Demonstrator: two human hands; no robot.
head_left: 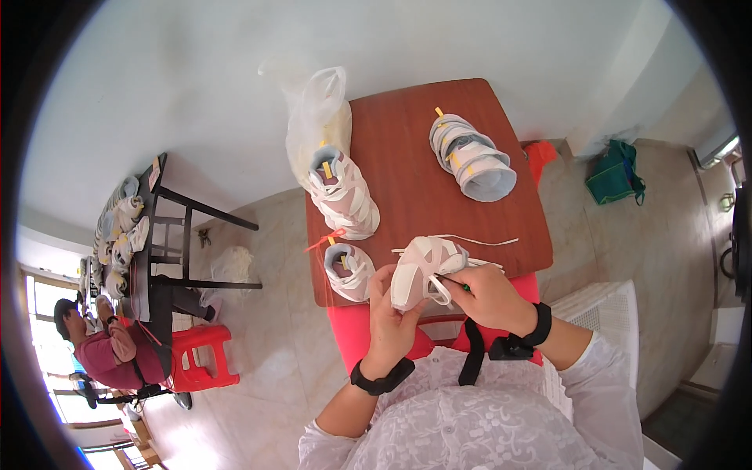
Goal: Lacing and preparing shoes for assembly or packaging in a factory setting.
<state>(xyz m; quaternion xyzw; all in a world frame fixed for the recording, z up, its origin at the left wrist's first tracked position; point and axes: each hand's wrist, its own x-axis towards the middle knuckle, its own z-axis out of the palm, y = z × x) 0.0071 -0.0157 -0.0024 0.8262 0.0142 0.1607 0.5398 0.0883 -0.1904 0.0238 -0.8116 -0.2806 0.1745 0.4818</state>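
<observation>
A white and pale pink shoe upper (415, 272) is held over the near edge of the brown table (411, 168). My left hand (388, 329) grips its near left side, fingers closed around it. On the other side, my right hand (495, 298) pinches a thin dark tool (450, 280) with a green end, its tip at the lacing. A white lace (440, 291) forms a loop beside the tool tip. Another white lace end (486, 240) trails over the tabletop. Just left of my left hand stands a laced shoe upper (348, 272) with an orange-red string (327, 239).
A stack of laced uppers (345, 196) and a plastic bag (317, 117) line the table's left side. Nested uppers (474, 160) lie at the far right. Leftward, a person (117, 345) sits at another table by a red stool (202, 356). A green bag (615, 172) rests on the floor.
</observation>
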